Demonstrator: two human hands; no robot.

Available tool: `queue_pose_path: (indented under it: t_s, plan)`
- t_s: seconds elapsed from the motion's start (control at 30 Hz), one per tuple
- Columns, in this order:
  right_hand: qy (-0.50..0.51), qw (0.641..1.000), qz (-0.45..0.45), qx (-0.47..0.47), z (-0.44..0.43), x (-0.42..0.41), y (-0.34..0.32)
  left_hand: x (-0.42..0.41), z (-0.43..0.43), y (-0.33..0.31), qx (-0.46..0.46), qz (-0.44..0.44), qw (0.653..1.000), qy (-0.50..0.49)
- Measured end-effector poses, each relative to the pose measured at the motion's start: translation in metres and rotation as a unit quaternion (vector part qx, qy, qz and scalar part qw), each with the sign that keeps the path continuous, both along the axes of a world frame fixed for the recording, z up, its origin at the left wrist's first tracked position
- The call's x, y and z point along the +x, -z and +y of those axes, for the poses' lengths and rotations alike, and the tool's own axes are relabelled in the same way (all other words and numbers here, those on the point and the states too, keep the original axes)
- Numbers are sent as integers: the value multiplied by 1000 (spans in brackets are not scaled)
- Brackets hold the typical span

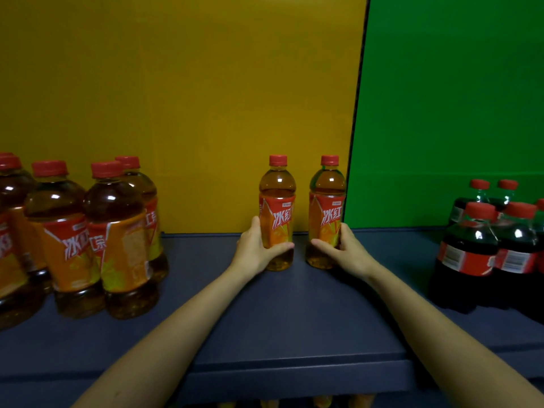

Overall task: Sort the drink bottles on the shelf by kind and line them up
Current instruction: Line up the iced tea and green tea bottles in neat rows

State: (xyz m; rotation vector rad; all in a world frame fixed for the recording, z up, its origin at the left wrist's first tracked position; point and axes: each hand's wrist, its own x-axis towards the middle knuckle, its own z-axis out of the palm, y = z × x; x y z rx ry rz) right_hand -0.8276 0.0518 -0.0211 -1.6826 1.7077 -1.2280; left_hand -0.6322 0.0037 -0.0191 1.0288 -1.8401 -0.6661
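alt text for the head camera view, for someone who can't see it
The left hand grips the left tea bottle and the right hand the right tea bottle, both upright side by side on a dark blue shelf. More tea bottles cluster at far left, dark cola bottles at far right.

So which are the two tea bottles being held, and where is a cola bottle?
left tea bottle (pixel 277 214), head view, on its orange label.
right tea bottle (pixel 326 216), head view, on its orange label.
front cola bottle (pixel 469 232), head view, on the dark shoulder above its red label.
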Motion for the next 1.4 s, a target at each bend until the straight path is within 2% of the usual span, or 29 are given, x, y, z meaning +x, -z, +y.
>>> queue_pose_path:
  t_s: [0.17,0.33,0.43,0.5,0.6,0.67,0.73,0.8,0.87,0.97,1.03,1.2,1.4]
  plan:
    - [36,999,6,-35,-8,-4,7,-24,-3,0,0,7,1000,13]
    - [24,999,-42,-23,-13,-8,12,-36,-5,1,16,21,999,24]
    - [34,998,-40,-19,-13,-7,11,-36,-3,3,41,32,998,28]
    - [54,998,-27,-20,-12,-5,10,-33,2,3,52,-14,998,15]
    - [108,993,-13,-36,-1,0,1,-19,23,-2,14,-169,984,-55]
    - [151,986,0,-72,13,4,-9,2,45,-8,-27,-177,981,-77]
    - [159,977,7,-141,27,13,-18,31,70,-10,-89,-140,981,-96]
    - [108,978,-15,-180,38,33,-27,65,93,-9,-151,-91,975,-133]
    - [7,986,-44,-160,44,63,-34,99,114,-7,-204,-44,962,-178]
    - [-161,980,-17,-120,53,124,-41,143,135,-1,-265,8,931,-253]
    - [-218,971,8,-96,53,164,-38,167,137,4,-287,10,911,-297]
    - [-247,967,10,-65,45,247,-30,213,120,10,-253,-9,894,-370]
    - [-79,992,83,-61,35,290,-28,228,87,1,-117,-14,929,-352]
